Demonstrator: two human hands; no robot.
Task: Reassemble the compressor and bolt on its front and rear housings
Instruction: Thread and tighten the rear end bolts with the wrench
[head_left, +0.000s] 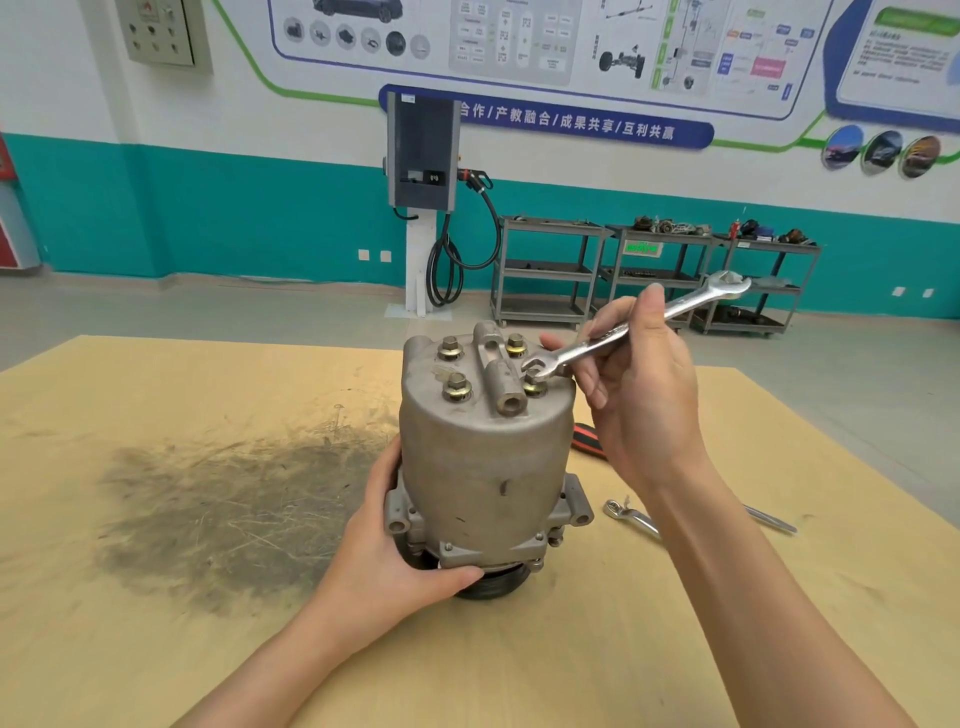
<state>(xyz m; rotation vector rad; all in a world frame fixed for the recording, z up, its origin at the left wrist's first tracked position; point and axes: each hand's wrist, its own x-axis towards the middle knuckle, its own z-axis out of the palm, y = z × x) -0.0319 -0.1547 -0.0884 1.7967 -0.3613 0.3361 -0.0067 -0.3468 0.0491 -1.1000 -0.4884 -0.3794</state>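
Observation:
A grey metal compressor stands upright on the wooden table, its black pulley end down. Several brass-washered bolts sit in its top housing; the near-right bolt has the lower jaw of an open-ended spanner hovering on or just above it. My right hand grips the spanner's shaft, which angles up to the right. My left hand wraps the compressor's lower flange on the left side and holds it steady.
A second spanner lies on the table right of the compressor, partly behind my right forearm. A red-and-black tool handle shows behind the compressor. A dark greasy stain covers the table's left middle. Metal shelf carts stand along the far wall.

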